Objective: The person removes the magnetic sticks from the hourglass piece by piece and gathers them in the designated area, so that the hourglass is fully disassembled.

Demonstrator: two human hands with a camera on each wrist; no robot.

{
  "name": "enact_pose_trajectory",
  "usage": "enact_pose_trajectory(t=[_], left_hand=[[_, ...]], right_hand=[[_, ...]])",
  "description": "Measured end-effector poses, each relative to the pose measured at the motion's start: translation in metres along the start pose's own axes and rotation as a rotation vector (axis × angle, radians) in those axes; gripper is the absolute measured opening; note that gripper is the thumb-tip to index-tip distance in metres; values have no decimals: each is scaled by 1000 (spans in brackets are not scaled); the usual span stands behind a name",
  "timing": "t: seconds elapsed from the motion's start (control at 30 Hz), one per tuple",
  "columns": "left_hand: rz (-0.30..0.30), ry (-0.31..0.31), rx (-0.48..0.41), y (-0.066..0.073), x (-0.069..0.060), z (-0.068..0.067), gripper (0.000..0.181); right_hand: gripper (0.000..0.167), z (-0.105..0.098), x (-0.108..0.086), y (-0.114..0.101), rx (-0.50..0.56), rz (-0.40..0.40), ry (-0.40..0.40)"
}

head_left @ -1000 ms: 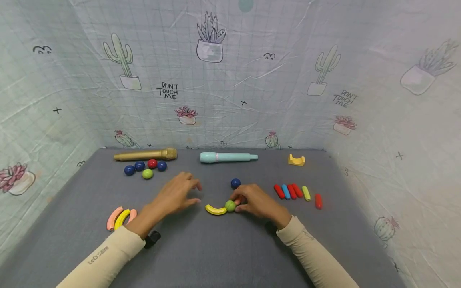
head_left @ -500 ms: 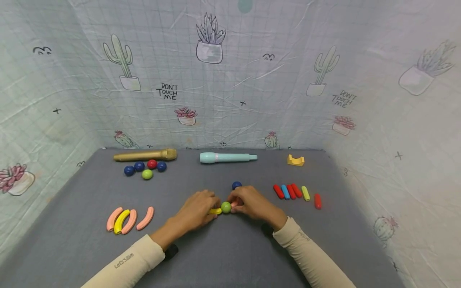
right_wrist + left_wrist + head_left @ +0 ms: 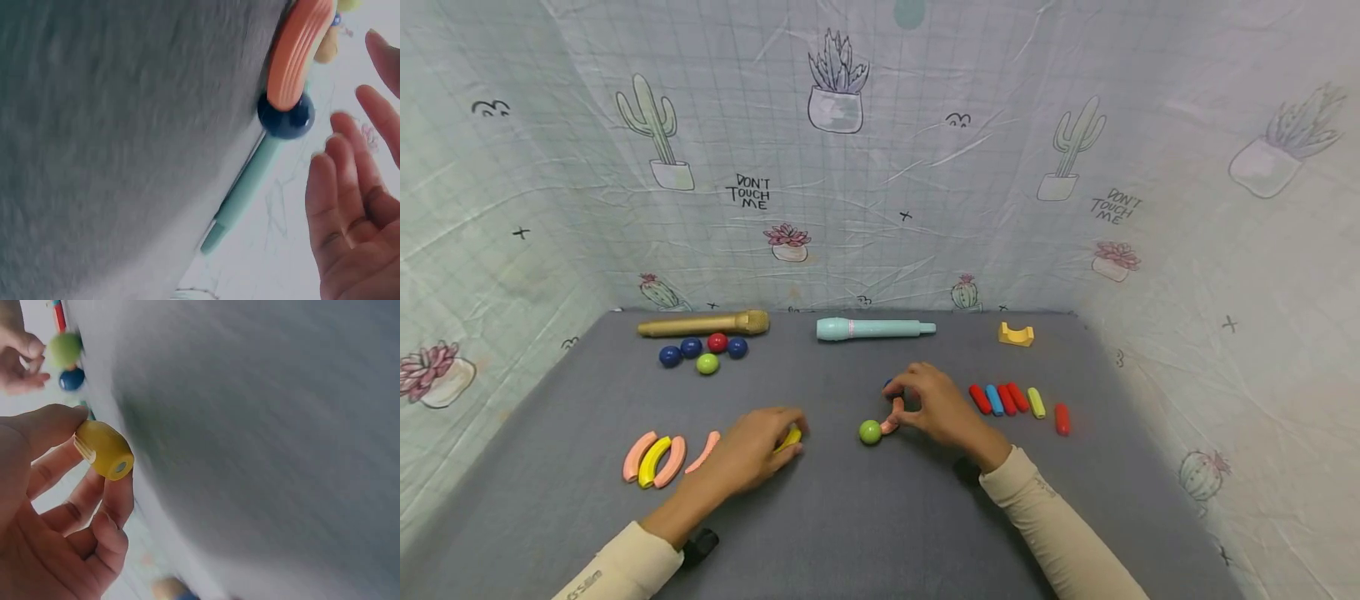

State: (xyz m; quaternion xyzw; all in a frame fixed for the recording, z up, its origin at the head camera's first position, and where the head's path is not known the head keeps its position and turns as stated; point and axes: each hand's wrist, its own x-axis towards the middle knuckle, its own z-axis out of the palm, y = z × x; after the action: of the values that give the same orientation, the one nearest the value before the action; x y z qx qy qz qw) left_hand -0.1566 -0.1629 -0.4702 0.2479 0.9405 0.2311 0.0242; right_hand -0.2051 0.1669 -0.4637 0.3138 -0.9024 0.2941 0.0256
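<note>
My left hand (image 3: 760,446) pinches a yellow curved magnetic stick (image 3: 105,450) between thumb and fingers. A pale metal disc shows at the stick's end in the left wrist view. My right hand (image 3: 362,231) has its fingers spread beside a pink curved stick (image 3: 300,56), apart from it. That stick lies between a green ball (image 3: 870,432) and a dark blue ball (image 3: 286,117), touching both. In the head view the right fingers cover most of the blue ball.
Several pink and yellow curved sticks (image 3: 654,462) lie at the left. Behind them are balls (image 3: 707,363) and a gold microphone (image 3: 703,323). A mint microphone (image 3: 876,329) lies at the back, short straight sticks (image 3: 1006,399) and a yellow cradle-shaped piece (image 3: 1017,335) at the right.
My left hand has drawn the yellow curved stick leftward, away from the green ball. My right hand has let go of the pink stick and its fingers have spread.
</note>
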Motion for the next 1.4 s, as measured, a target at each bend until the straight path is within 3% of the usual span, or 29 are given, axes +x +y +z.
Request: enact_pose_trajectory(t=[0.13, 0.33, 0.47, 0.6, 0.7, 0.83, 1.07, 1.23, 1.4], left_hand=[[-68, 20, 78, -17, -18, -10, 19], [-121, 46, 176, -31, -39, -22, 21], [-139, 61, 209, -35, -46, -25, 24], [-152, 52, 228, -31, -45, -28, 27], [-121, 74, 234, -20, -38, -27, 31], [-30, 108, 205, 4, -21, -17, 40], [91, 15, 98, 41, 18, 13, 56], [133, -7, 68, 45, 38, 28, 36], [141, 16, 77, 40, 47, 34, 18]], right_hand=[[46, -6, 0, 6, -26, 22, -45], [56, -7, 0, 12, -37, 5, -154], [54, -6, 2, 13, -47, 6, -167], [51, -4, 4, 12, -64, 2, -168], [48, -2, 5, 11, -65, 0, -169], [45, 0, 5, 9, -68, -1, -159], [39, 6, 6, 4, -89, 0, -149], [34, 10, 6, -1, -88, -1, -144], [32, 11, 6, -4, -102, -3, -143]])
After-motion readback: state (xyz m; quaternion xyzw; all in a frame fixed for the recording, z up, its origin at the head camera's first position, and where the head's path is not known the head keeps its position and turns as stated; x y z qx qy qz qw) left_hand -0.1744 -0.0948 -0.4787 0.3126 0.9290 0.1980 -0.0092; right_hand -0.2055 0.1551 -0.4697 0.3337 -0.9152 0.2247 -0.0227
